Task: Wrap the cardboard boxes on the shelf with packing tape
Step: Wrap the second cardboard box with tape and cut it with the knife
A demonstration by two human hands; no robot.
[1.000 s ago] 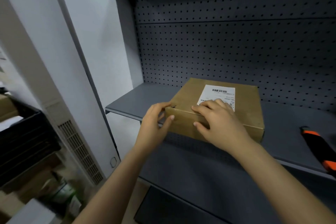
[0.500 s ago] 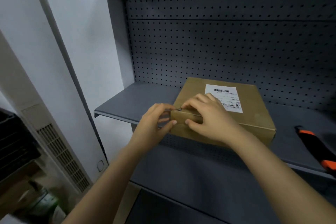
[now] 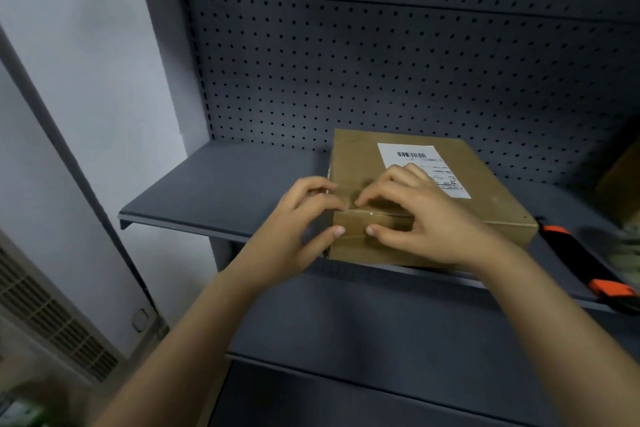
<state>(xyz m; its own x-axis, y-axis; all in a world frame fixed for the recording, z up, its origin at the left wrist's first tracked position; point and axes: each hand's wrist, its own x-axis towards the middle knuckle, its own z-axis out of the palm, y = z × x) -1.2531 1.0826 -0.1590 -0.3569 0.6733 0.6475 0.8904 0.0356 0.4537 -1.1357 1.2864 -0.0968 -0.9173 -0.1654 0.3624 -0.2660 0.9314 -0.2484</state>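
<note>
Box: The brown cardboard box (image 3: 491, 198), flat, with a white barcode label (image 3: 412, 156) on top, sat at the front lip of the dark grey metal shelf (image 3: 214, 191).
Left hand: The left hand (image 3: 294, 218) gripped the box's near-left corner, fingertips curled on the top edge, thumb against the front face.
Right hand: The right hand (image 3: 426, 218), just beside it, pinched the top-front edge, fingers bent over the top and thumb on the front.
Tape: A faint gloss along that edge might have been clear tape; I could not tell.
Tool: A black-and-orange tool (image 3: 581, 263), blurred, lay on the shelf to the right, apart from the box.
Risk: Any pull toward the person would likely tip the box off the lip. Uneven thumb pressure would probably leave tape creased or lifting at the corner.
</note>
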